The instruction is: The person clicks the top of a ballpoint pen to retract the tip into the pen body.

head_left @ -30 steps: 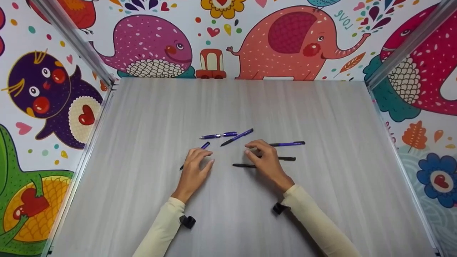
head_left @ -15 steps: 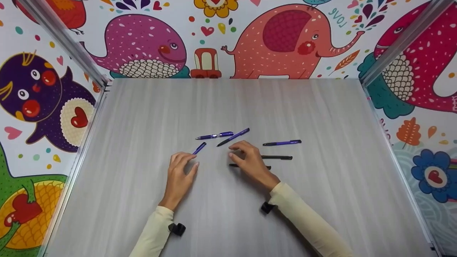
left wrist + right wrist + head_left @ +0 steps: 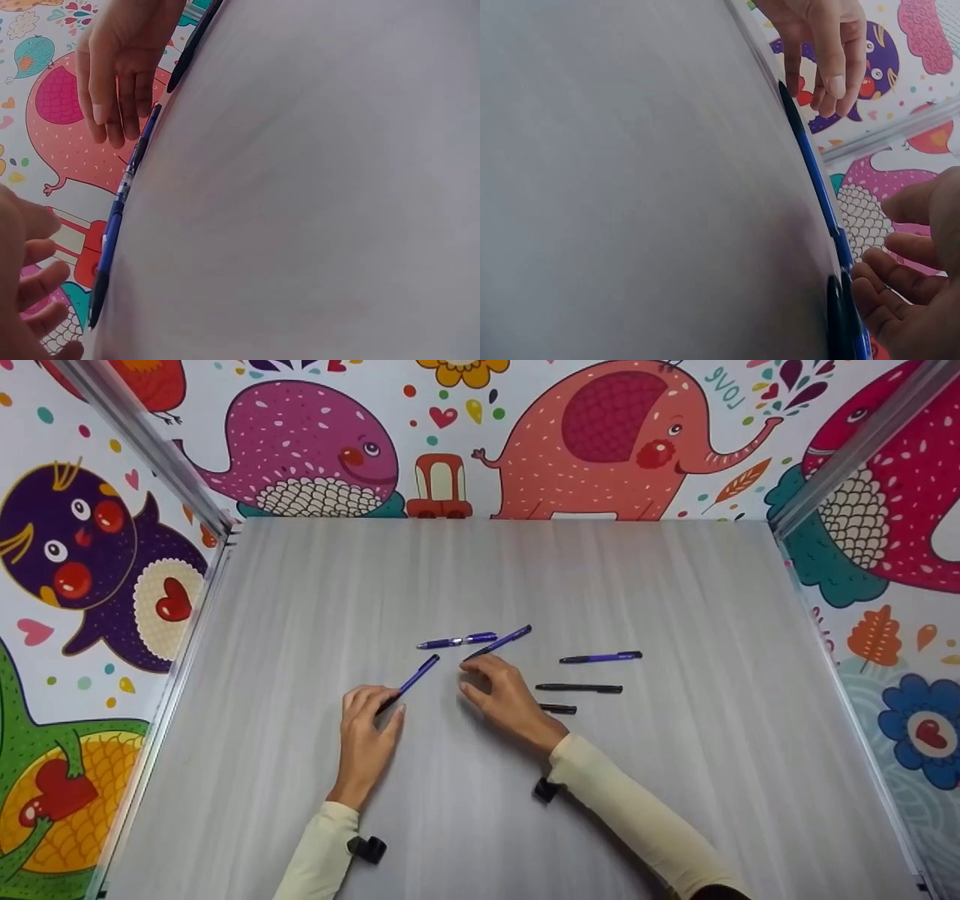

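The left hand [image 3: 367, 742] hovers beside the black tip end of a blue pen [image 3: 420, 673], its fingers loosely bent and holding nothing. The right hand [image 3: 510, 701] has thumb and forefinger apart near the lower tip of a slanted blue pen [image 3: 510, 639], and partly covers a black pen [image 3: 559, 709]. In the left wrist view, the left hand [image 3: 30, 277] is beside a blue pen [image 3: 109, 244] with a gap between. The right wrist view has the right hand [image 3: 915, 270] next to pens, the nearer a dark one [image 3: 837, 322].
A purple-blue pen [image 3: 457, 641] lies behind the hands, close to the slanted one. To the right are another blue pen [image 3: 600, 658] and a black pen [image 3: 579, 688]. Metal rails and patterned walls border the grey table [image 3: 300, 585].
Both hands have moved left, the right one off the black pens to the slanted pen's tip. More of the left blue pen shows. The pens look unmoved; the head view has shifted slightly.
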Action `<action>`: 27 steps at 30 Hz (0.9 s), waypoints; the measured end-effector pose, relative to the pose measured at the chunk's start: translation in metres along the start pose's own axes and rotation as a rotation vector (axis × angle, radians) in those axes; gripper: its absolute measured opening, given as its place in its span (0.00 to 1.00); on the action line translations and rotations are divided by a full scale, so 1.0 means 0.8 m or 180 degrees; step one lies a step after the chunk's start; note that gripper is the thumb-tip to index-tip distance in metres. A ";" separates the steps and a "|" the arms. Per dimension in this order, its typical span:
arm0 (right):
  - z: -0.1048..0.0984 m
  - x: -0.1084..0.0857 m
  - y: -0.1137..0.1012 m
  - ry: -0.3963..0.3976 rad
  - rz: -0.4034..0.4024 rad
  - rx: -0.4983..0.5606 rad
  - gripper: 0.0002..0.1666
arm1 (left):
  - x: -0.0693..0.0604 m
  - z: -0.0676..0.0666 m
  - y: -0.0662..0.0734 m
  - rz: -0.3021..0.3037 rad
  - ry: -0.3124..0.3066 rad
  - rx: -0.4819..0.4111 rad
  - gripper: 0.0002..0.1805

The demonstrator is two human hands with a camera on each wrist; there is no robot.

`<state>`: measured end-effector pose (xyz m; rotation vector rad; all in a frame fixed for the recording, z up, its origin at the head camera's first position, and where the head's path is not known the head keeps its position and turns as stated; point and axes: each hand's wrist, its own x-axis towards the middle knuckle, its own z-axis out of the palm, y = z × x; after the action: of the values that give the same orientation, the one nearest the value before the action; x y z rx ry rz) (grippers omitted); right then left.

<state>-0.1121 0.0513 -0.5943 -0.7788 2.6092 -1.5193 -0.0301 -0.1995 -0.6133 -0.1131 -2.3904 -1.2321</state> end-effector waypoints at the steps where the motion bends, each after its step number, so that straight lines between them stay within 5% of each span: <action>1: 0.002 0.002 0.000 -0.0011 -0.0008 -0.0030 0.18 | 0.000 0.001 0.000 -0.0014 -0.0001 0.0010 0.15; 15: 0.028 0.030 -0.006 -0.0058 -0.0069 -0.0309 0.18 | 0.004 0.005 -0.013 0.0011 -0.0043 0.0403 0.17; 27: 0.059 0.029 -0.009 0.0102 0.0250 -0.0443 0.17 | -0.006 0.011 -0.022 -0.0029 -0.0047 0.0686 0.19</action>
<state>-0.1170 0.0004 -0.6081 -0.6566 2.7578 -1.3538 -0.0336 -0.2024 -0.6335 -0.0445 -2.5210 -0.9724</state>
